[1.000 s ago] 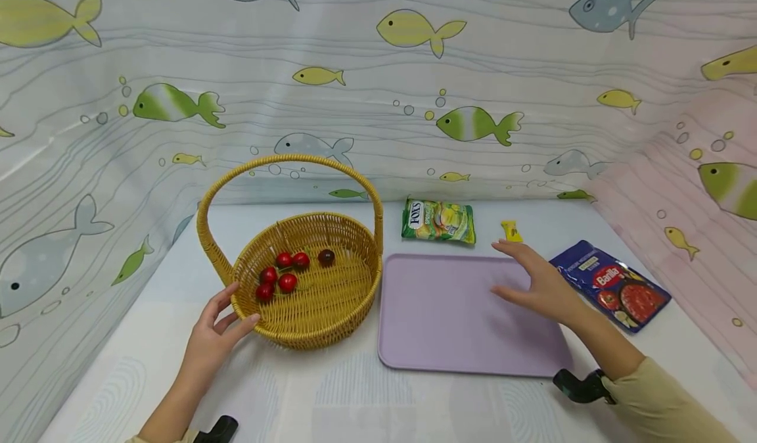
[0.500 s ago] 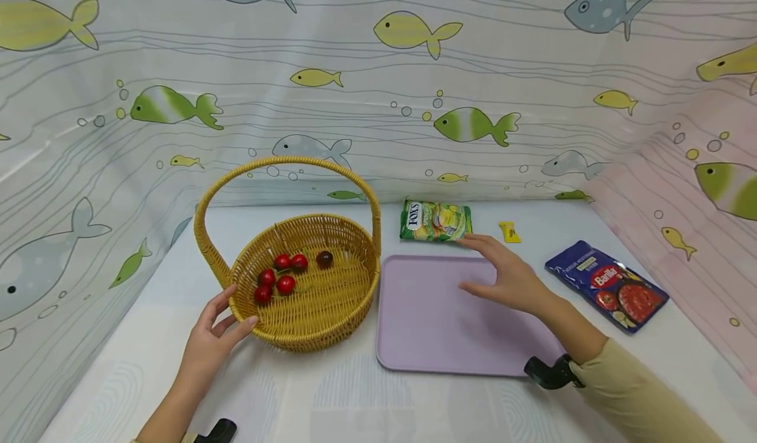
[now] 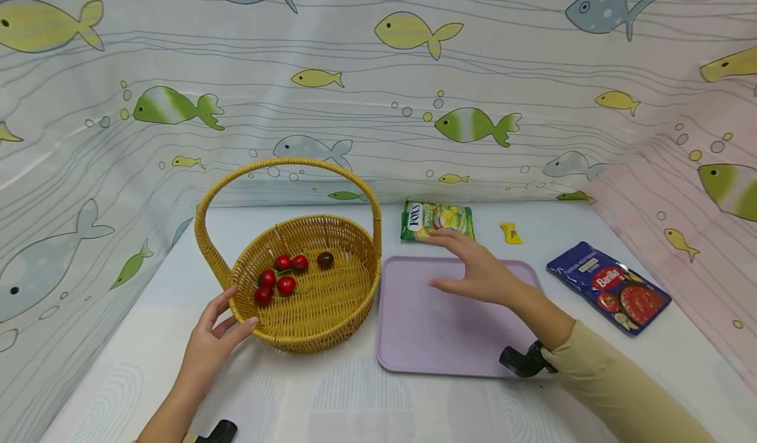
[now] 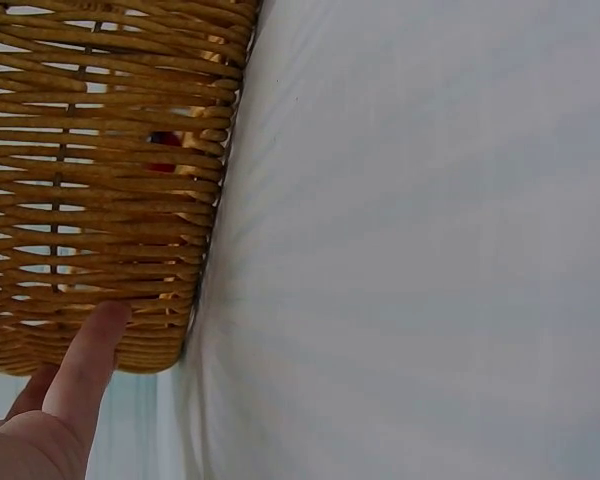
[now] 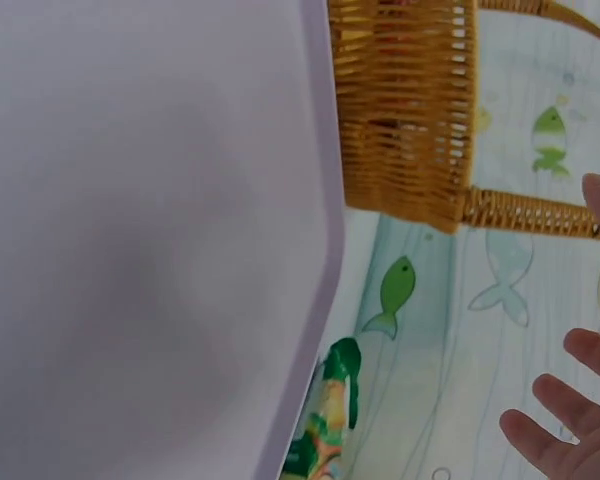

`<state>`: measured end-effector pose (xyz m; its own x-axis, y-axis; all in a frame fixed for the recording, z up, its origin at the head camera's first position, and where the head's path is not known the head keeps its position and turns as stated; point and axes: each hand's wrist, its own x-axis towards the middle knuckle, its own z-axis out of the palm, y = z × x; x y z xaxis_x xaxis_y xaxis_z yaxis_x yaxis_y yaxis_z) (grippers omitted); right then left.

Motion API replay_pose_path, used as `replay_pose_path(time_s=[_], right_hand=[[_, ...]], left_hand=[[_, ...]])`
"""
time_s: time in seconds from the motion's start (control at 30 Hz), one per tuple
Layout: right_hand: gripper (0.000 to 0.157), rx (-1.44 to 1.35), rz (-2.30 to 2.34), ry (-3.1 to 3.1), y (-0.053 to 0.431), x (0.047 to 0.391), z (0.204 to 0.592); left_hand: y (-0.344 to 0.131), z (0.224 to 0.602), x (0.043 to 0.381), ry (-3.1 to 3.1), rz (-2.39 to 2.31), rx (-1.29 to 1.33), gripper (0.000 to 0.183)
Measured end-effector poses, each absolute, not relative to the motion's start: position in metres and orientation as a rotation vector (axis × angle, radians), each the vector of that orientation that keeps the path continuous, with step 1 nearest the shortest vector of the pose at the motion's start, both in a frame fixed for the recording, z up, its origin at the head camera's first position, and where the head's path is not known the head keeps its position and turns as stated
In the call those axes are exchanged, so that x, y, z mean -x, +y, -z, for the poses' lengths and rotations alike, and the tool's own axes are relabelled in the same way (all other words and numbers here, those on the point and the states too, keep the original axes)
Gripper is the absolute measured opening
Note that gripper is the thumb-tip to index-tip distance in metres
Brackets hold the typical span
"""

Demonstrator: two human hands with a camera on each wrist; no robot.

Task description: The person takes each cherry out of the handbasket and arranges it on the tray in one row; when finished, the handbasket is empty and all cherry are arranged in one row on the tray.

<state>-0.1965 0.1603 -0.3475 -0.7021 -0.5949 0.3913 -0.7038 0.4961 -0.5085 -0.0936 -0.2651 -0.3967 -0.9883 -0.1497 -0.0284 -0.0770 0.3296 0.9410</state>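
A yellow wicker basket (image 3: 307,328) with a tall hoop handle stands at left, several cherries (image 3: 286,285) inside. My left hand (image 3: 207,341) touches the basket's near-left side, its thumb and fingers spread along the rim; in the left wrist view a straight finger (image 4: 88,365) lies against the outside of the woven wall. My right hand (image 3: 479,272) hovers over the lilac tray (image 3: 437,344), thumb and fingers apart and nothing between them. In the right wrist view, its fingertips (image 5: 586,352) show at the right edge, away from the basket.
Behind the tray lies a green Fox's candy bag (image 3: 437,218), partly covered by the right fingertips. A small yellow wrapped candy (image 3: 510,233) sits to its right. Farther right is a blue Barilla pouch (image 3: 610,288). A fish-print curtain (image 3: 355,114) encloses the white table's back and sides.
My right hand has moved left across the tray, from near the yellow candy toward the basket. The left hand and the basket have stayed where they were.
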Motion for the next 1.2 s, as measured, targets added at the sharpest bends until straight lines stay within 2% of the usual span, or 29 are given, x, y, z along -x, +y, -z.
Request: replay_pose_path(time_s=[0.7,1.0,1.2], right_hand=[[0.056,-1.513,-0.949,-2.437,0.093,0.204,0.333],[0.045,-1.393,-0.901,-2.404,0.081,0.206,0.323],[0.044,-1.477,-0.953,-2.418,0.073,0.206,0.316]], left_hand=[[-0.263,0.394,0.092,-2.519,1.767,-0.235,0.076],[-0.261,0.394,0.091,-2.514,1.758,-0.238,0.076],[-0.261,0.393,0.092,-2.515,1.743,-0.235,0.075]])
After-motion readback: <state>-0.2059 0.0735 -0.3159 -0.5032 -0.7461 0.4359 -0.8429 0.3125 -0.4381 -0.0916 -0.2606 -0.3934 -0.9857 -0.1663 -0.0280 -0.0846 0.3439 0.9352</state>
